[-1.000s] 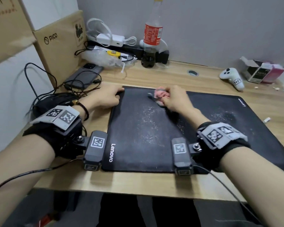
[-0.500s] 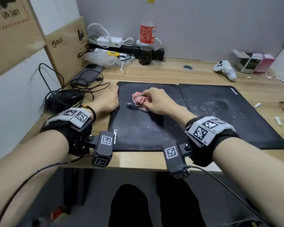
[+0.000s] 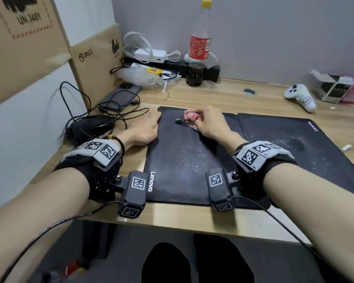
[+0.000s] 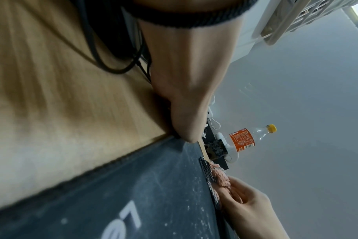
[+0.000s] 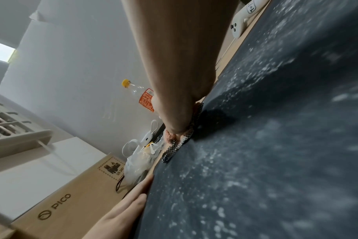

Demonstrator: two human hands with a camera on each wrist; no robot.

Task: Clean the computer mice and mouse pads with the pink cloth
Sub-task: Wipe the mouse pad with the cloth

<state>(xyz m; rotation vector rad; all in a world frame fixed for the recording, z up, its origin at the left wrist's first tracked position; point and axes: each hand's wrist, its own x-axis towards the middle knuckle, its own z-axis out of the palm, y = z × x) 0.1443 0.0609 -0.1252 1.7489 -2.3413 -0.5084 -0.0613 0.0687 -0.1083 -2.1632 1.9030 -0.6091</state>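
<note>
Two black Lenovo mouse pads lie side by side on the wooden desk: the left pad point(image 3: 184, 160) carries scattered white specks, and the right pad point(image 3: 294, 144) has a dusty patch. My right hand point(image 3: 206, 124) grips the bunched pink cloth point(image 3: 190, 116) with its checkered edge and presses it on the far part of the left pad. The same cloth point(image 4: 220, 179) shows in the left wrist view and as the cloth point(image 5: 175, 137) in the right wrist view. My left hand point(image 3: 145, 127) lies flat with straight fingers on the left pad's left edge. A black mouse point(image 3: 90, 127) sits among cables at the left.
Cardboard boxes point(image 3: 94, 64) stand at the left. A phone point(image 3: 119, 97), tangled cables, a plastic bag, chargers and a cola bottle point(image 3: 199, 45) crowd the back. A white controller point(image 3: 300, 97) and small open boxes point(image 3: 339, 88) sit at back right. The desk's front edge is close to my wrists.
My right hand has kept sliding the cloth over the far part of the left pad, shifting it left. The head view has tilted, showing more of the desk edge. The left hand has stayed put.
</note>
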